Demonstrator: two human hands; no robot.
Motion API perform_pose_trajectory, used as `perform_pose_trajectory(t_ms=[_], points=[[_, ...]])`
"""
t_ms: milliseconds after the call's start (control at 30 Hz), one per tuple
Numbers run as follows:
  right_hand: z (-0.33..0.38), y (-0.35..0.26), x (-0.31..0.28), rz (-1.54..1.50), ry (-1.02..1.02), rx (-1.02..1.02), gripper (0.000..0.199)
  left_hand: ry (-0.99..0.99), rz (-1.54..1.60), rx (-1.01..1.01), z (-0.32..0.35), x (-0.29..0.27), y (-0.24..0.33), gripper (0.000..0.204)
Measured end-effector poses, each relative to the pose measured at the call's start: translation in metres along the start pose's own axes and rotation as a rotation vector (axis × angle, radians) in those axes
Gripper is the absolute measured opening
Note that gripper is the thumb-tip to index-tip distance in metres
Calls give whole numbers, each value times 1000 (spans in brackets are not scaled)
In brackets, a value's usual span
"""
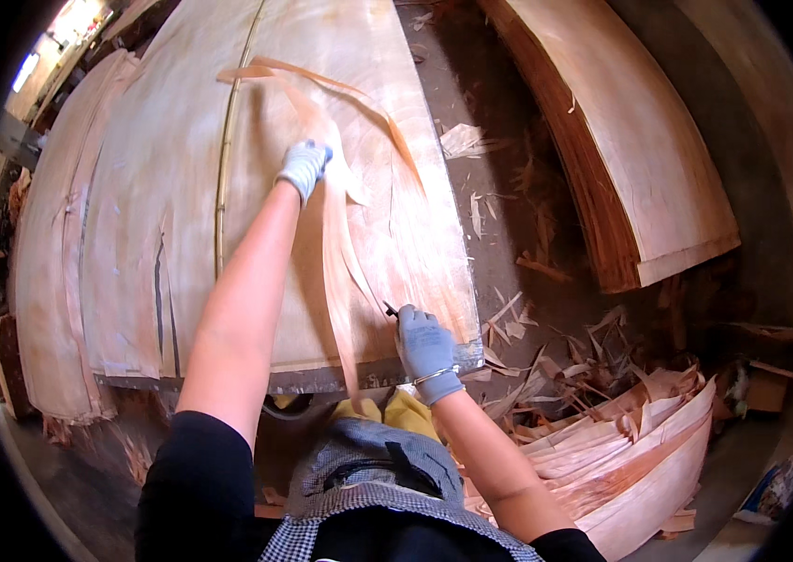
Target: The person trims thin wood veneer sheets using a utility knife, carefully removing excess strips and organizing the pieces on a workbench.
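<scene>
My left hand (305, 167), in a pale knitted glove, is closed on long, thin strips of wood veneer (335, 253). The strips curl past it at the far end and trail down to the table's near edge. At the near right corner my right hand (427, 351), in a grey glove with a band round the wrist, grips a small dark knife-like tool (391, 309). Its thin tip points left, and the fist hides the rest. Beneath both hands lies a broad pale veneer sheet (293, 328). One loose strip (387, 117) arches right of my left hand.
A thin bamboo-like rod (225, 159) runs lengthwise over the sheets. Split veneer (134, 309) covers the table's left side. A tall veneer stack (644, 140) stands across the floor gap at right. Torn veneer scraps (612, 440) heap at the near right; shavings litter the floor.
</scene>
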State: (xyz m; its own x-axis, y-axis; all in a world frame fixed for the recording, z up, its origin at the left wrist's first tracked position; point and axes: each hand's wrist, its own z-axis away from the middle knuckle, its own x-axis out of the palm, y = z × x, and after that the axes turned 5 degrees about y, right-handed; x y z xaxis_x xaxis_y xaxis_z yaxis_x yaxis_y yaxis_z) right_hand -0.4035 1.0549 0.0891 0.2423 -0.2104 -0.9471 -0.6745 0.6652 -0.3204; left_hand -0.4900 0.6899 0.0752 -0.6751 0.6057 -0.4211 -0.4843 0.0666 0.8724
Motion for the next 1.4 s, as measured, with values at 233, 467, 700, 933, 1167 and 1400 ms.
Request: perform_pose_trajectory(t_ms=[233, 467, 700, 933, 1167, 1400], points=[[8, -8, 10, -45, 47, -66, 15, -577, 1000, -52, 31, 83, 186, 28], [10, 0, 9, -30, 30, -40, 14, -461, -1029, 899, 60, 126, 100, 50], [15, -1, 16, -23, 68, -83, 13, -404, -1713, 1302, 55, 129, 57, 22], [10, 5, 13, 14, 67, -89, 11, -236, -328, 718, 88, 134, 182, 58], [-16, 6, 9, -31, -16, -196, 9, -441, -203, 701, 221, 19, 53, 41], [-20, 4, -4, 10, -92, -237, 15, -227, -451, 590, 421, -123, -80, 36]])
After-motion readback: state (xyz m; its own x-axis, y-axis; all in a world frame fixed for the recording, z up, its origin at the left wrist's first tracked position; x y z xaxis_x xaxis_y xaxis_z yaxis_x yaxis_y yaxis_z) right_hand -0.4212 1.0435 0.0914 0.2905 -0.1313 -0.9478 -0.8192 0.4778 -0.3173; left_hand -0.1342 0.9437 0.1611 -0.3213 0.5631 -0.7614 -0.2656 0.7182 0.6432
